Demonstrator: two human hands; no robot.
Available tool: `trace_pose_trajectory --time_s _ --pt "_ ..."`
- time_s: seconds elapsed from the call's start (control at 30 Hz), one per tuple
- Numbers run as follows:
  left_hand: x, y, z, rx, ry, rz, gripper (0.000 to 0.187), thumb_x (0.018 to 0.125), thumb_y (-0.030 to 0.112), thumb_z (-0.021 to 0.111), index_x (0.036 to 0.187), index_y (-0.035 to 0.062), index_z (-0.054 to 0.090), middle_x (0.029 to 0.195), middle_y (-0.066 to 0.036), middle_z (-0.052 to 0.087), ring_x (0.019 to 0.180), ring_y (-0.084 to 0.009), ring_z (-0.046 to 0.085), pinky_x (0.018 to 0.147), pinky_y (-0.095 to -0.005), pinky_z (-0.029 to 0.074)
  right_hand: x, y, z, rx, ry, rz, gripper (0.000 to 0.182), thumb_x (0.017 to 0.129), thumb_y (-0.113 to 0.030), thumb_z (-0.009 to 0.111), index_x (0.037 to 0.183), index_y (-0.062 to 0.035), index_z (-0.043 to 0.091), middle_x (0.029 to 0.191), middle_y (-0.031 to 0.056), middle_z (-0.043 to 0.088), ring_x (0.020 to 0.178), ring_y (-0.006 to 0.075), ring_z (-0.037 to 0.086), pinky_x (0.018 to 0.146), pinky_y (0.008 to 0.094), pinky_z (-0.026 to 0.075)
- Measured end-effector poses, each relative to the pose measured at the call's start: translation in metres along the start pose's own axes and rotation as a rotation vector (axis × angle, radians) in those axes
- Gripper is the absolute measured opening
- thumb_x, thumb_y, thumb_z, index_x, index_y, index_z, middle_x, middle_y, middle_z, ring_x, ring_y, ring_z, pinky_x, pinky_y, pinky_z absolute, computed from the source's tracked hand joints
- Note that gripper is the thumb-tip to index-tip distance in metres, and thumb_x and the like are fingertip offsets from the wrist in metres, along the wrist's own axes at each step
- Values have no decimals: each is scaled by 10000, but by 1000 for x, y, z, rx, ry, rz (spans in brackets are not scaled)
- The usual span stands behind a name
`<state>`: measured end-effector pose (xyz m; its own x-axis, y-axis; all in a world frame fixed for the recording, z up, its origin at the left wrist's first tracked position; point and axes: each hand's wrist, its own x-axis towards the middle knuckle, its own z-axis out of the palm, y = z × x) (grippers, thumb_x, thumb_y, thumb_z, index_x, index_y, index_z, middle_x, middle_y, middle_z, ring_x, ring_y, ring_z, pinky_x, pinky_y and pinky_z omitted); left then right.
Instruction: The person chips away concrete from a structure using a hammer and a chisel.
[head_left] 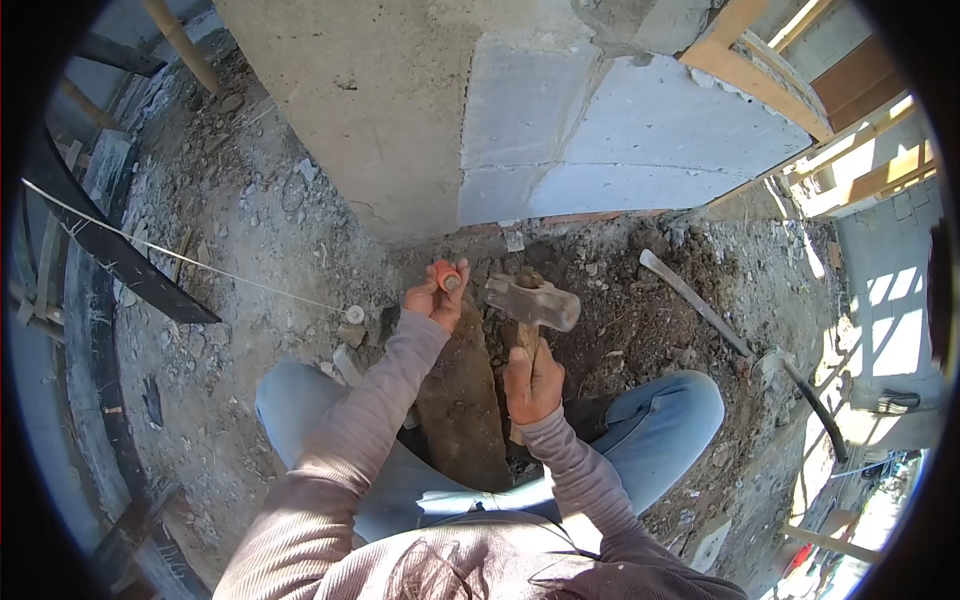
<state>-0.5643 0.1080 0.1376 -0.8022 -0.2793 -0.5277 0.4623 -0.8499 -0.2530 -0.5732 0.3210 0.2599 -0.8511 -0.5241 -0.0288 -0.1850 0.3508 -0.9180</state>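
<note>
My left hand (434,300) is closed round an orange-red grip (448,276), whose round end faces up toward the camera. Close on its right, my right hand (534,382) grips the wooden handle of a hammer (532,302). The heavy, worn hammer head is raised above my right hand, a short gap from the orange-red grip. Beneath both hands a long brown slab (462,410) lies between my bent legs. Whatever extends below the orange-red grip is hidden.
A partly tiled wall (540,110) rises in front. On the right, a long metal bar (700,308) lies on rubble. A white string (190,263) runs across the left to a small round piece (355,314). Dark beams (125,245) stand further left.
</note>
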Motion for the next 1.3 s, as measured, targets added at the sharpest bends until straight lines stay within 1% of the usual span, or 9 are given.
trace_pose_trajectory --time_s 0.07,0.2,0.23,0.33,0.53,0.9,1.07,1.17,1.3 --pt "0 12 -7 -29 -20 -24 246 991 142 484 1146 -47 505 1268 -252 510 1214 -390 520 1013 -482 523 -3 -15 -5 164 157 -396 274 1000 -254 484 953 5 561 571 28 486 466 125 460 458 271 365" --pt "3 10 -11 38 -27 -53 220 993 130 474 1129 -32 536 1255 -233 528 1235 -395 503 1030 -515 500 8 15 28 -69 239 -640 259 967 -252 562 887 -8 529 534 63 494 428 241 507 431 339 374" --pt "-1 4 -11 39 -27 -59 220 993 130 474 1129 -32 536 1255 -233 528 1235 -395 503 1030 -515 500 5 14 36 -94 11 -242 263 922 -179 580 1069 38 559 720 235 624 642 456 616 547 451 478" --pt "0 -5 -2 241 20 80 200 997 109 459 1118 -32 530 1242 -243 527 1256 -408 481 1062 -524 469 -2 7 30 -83 -98 -92 231 934 -193 592 965 33 552 648 223 554 606 478 554 523 441 431" --pt "28 -13 -7 -132 -108 -60 252 964 50 456 1192 -58 441 1310 -302 462 1241 -447 474 1093 -568 413 -10 -19 5 -122 27 -622 276 897 -102 513 1108 22 641 1088 200 658 1025 392 635 875 401 503" --pt "23 -15 4 -86 -26 42 177 1007 130 447 1093 -24 443 1187 -255 508 1171 -481 519 1044 -566 470 7 -52 0 128 194 -525 362 984 -277 522 764 10 538 585 47 500 452 118 447 432 273 345" --pt "13 -13 9 -66 -22 45 178 1008 116 439 1128 -14 454 1218 -262 498 1176 -468 525 1043 -567 471 23 6 26 -167 238 -679 287 966 -215 532 766 -9 547 569 61 481 454 177 467 458 330 397" --pt "5 -4 22 -26 118 138 187 1012 97 415 1159 -6 465 1246 -268 494 1209 -461 504 1048 -564 468 24 2 25 -264 -80 -208 198 953 -152 509 858 4 586 627 87 547 507 193 529 501 337 418" --pt "19 9 -4 -79 31 44 213 1010 107 428 1189 -1 468 1316 -286 455 1248 -461 468 1060 -574 451 -5 -54 4 -203 91 -697 253 855 -98 614 1085 6 636 944 142 679 781 336 686 671 357 553"
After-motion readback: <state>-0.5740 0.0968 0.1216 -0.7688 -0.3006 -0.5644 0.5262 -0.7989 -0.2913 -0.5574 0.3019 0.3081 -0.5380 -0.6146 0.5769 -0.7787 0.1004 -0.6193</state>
